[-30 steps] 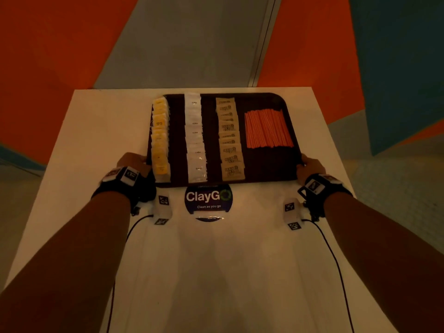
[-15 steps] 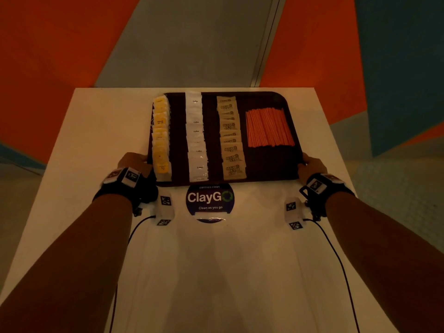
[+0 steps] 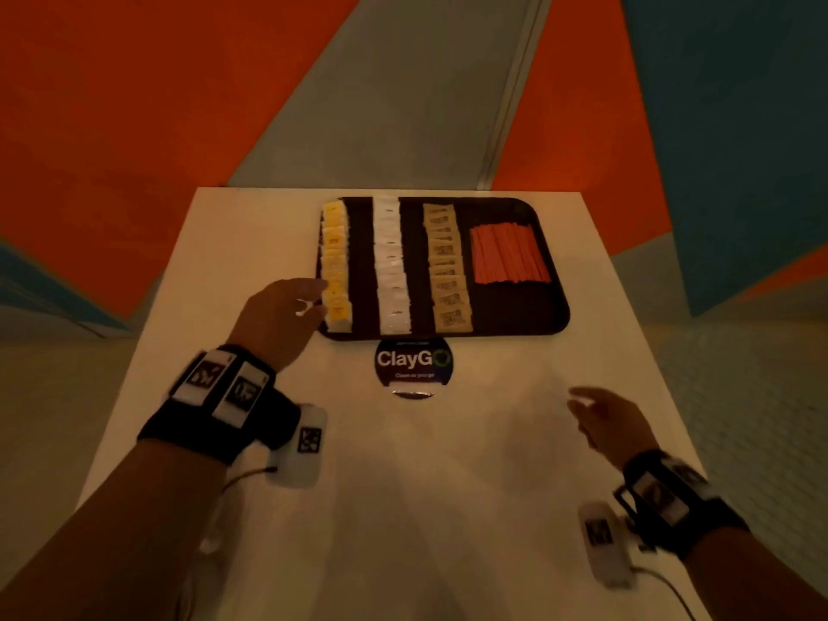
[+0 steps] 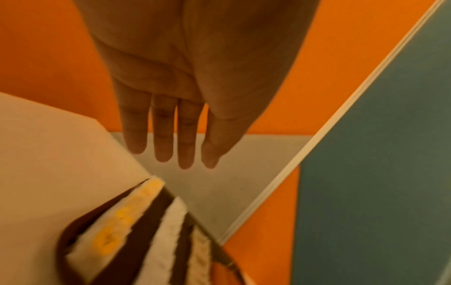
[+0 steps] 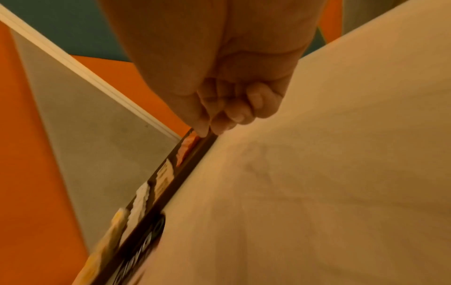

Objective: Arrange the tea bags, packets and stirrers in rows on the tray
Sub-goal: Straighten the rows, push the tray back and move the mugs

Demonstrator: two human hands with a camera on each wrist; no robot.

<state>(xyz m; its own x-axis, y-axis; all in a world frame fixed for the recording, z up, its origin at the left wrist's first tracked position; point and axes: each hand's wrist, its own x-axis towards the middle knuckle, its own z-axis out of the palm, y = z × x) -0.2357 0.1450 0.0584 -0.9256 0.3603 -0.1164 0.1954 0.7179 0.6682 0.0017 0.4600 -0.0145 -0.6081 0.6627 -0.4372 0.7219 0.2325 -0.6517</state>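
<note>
Honestly, nothing is being held right now: the left hand (image 3: 280,313) is kept flat with fingers (image 4: 162,133) straight beside the tray's left edge, and the right hand (image 3: 602,419) is left loosely curled over the white table (image 3: 448,486), well clear.

On the dark tray (image 3: 515,327) four rows are laid out: yellow tea bags (image 3: 336,266), white packets (image 3: 392,266), tan packets (image 3: 448,271) and red stirrers (image 3: 508,253).

These look light and flimsy (easily scattered), so the stiff tray rim is probably best gripped from both sides.
</note>
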